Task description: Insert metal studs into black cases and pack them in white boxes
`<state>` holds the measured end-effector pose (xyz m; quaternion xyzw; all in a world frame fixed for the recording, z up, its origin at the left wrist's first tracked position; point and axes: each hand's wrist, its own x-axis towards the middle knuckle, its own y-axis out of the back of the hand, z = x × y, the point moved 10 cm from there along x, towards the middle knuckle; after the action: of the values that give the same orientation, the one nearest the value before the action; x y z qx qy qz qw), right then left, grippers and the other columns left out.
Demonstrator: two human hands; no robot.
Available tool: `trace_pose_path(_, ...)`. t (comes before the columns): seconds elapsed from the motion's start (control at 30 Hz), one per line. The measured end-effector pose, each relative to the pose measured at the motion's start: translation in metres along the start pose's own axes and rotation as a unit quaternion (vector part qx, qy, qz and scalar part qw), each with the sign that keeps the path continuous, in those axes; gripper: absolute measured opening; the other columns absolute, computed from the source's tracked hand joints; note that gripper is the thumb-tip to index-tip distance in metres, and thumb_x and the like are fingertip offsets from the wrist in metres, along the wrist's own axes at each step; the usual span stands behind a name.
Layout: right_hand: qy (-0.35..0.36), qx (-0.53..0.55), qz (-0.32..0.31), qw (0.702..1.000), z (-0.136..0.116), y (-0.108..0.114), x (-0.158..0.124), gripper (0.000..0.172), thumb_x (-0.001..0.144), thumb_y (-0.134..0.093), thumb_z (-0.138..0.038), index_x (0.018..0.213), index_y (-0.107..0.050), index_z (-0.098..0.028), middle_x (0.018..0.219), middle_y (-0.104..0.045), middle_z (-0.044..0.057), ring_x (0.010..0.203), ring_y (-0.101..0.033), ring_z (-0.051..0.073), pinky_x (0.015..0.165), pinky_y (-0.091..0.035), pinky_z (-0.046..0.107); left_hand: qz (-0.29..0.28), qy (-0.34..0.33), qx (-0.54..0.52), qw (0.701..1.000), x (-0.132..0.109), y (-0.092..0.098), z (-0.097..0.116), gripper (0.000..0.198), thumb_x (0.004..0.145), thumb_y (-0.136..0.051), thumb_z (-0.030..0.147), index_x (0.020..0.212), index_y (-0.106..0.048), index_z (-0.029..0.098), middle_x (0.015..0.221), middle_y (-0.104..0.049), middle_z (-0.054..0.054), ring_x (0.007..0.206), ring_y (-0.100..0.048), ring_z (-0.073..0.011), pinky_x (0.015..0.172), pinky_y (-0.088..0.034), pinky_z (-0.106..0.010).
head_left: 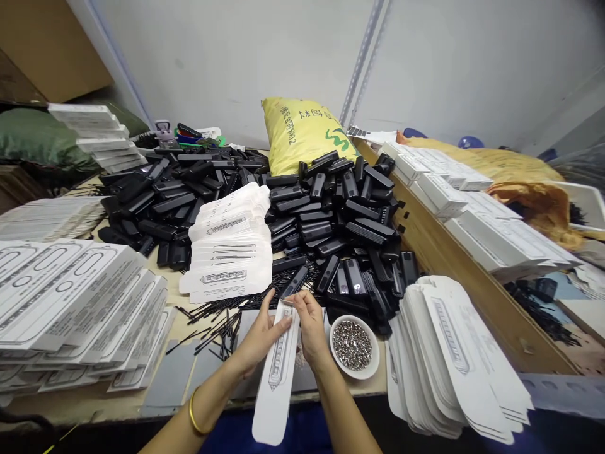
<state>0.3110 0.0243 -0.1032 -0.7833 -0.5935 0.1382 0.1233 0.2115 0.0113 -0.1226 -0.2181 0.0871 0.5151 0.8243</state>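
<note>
Between my hands is a long, narrow white carton [278, 378] with a black drawing printed on it, its flap end pointing down toward me. My left hand [258, 334] grips its left side, thumb lying across the printed face. At the far end, my right hand [309, 321] pinches the carton's top edge and right side with the fingertips. Just beyond, black plastic tools with toothed strips [297, 280] lie in a heap; their exact kind is unclear. A white bowl [375, 366] of small shiny metal pieces stands beside my right wrist.
Flat cartons are stacked at right [425, 353], mid-table [231, 252] and left [61, 302]. Thin black rods [208, 334] lie near my left hand. A yellow sack [302, 132] rests behind the heap. A wooden board [472, 284] edges the table at right, with white boxes [501, 233] beyond.
</note>
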Motion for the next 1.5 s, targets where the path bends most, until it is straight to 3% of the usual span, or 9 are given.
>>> trace_pose_path(0.17,-0.111,0.081,0.017,0.99,0.022,0.002,0.006,0.038,0.064,-0.078,-0.045,0.071,-0.051,-0.02,0.06,-0.051,-0.007,0.049,-0.045,0.008,0.05,-0.037,0.02,0.031,-0.055,0.103,0.993,-0.006,-0.001,0.009,0.099,0.082,-0.063,0.043,0.149,0.006,0.02,0.108,-0.066,-0.01,0.099,-0.062,-0.0227,0.091,-0.044,-0.039)
trace_pose_path(0.47,-0.055,0.046,0.066,0.995,0.028,0.02,-0.032,0.033,0.077,-0.067,-0.046,0.097,-0.059,-0.021,0.084,-0.063,-0.001,0.074,-0.059,0.013,0.068,-0.047,0.024,0.024,-0.018,0.028,0.999,0.005,0.002,-0.001,0.101,0.082,-0.059,0.05,0.149,0.011,0.021,0.073,-0.063,-0.001,0.062,-0.059,-0.0157,0.061,-0.046,-0.027)
trace_pose_path(0.6,-0.055,0.045,0.174,0.982,0.031,0.052,-0.024,0.03,0.082,-0.059,-0.048,0.097,-0.054,-0.022,0.08,-0.062,-0.001,0.068,-0.059,0.015,0.064,-0.049,0.027,-0.026,-0.168,0.181,0.969,-0.012,-0.005,0.022,0.081,0.081,-0.062,0.038,0.149,-0.019,0.026,0.125,-0.054,-0.016,0.108,-0.058,-0.0268,0.087,-0.048,-0.04)
trace_pose_path(0.7,0.007,-0.126,0.084,0.989,0.011,0.033,0.002,0.022,0.091,-0.046,-0.04,0.094,-0.058,-0.022,0.08,-0.063,0.002,0.071,-0.06,0.017,0.066,-0.049,0.029,-0.046,-0.334,0.328,0.882,-0.039,-0.016,0.052,0.062,0.071,-0.07,0.025,0.129,-0.05,0.027,0.143,-0.037,-0.014,0.133,-0.036,-0.0343,0.106,-0.033,-0.051)
trace_pose_path(0.9,0.209,-0.589,-0.213,0.751,-0.002,-0.04,0.039,0.035,0.085,-0.045,-0.002,0.104,-0.064,-0.024,0.118,-0.061,0.008,0.119,-0.048,0.022,0.107,-0.029,0.044,0.226,-0.215,0.403,0.86,-0.029,0.061,0.084,0.064,0.074,-0.064,0.039,0.13,-0.038,0.02,0.115,-0.059,-0.012,0.105,-0.059,-0.03,0.09,-0.048,-0.046)
trace_pose_path(1.0,0.217,-0.632,-0.258,0.698,0.0,-0.033,0.054,0.026,0.084,-0.052,-0.004,0.096,-0.063,-0.024,0.107,-0.064,0.006,0.112,-0.053,0.02,0.105,-0.033,0.041,0.207,-0.143,0.504,0.826,-0.015,0.071,0.075,0.065,0.077,-0.059,0.037,0.135,-0.036,0.017,0.128,-0.054,-0.015,0.115,-0.054,-0.0324,0.094,-0.045,-0.046)
trace_pose_path(1.23,0.207,-0.367,0.129,0.898,-0.091,0.039,0.04,0.051,0.079,-0.067,-0.041,0.12,-0.042,-0.022,0.093,-0.062,0.003,0.077,-0.059,0.018,0.07,-0.048,0.03,0.181,-0.114,0.576,0.789,-0.004,0.051,0.056,0.071,0.078,-0.055,0.03,0.141,-0.031,0.009,0.121,-0.055,-0.019,0.115,-0.053,-0.0343,0.092,-0.045,-0.046)
trace_pose_path(1.3,0.18,-0.321,0.111,0.923,-0.089,0.023,0.03,0.052,0.076,-0.069,-0.044,0.117,-0.044,-0.023,0.087,-0.063,0.002,0.071,-0.059,0.018,0.065,-0.047,0.029,0.177,-0.151,0.568,0.79,-0.004,0.035,0.062,0.068,0.076,-0.055,0.026,0.139,-0.035,0.012,0.119,-0.057,-0.016,0.112,-0.054,-0.0324,0.091,-0.046,-0.044)
trace_pose_path(1.5,0.124,-0.556,-0.069,0.819,-0.06,-0.015,0.039,0.027,0.096,-0.04,-0.034,0.087,-0.062,-0.021,0.089,-0.067,0.006,0.085,-0.063,0.019,0.076,-0.046,0.029,0.222,-0.219,0.467,0.828,-0.014,0.044,0.078,0.065,0.071,-0.061,0.026,0.132,-0.042,0.015,0.125,-0.056,-0.013,0.114,-0.054,-0.0288,0.098,-0.044,-0.041)
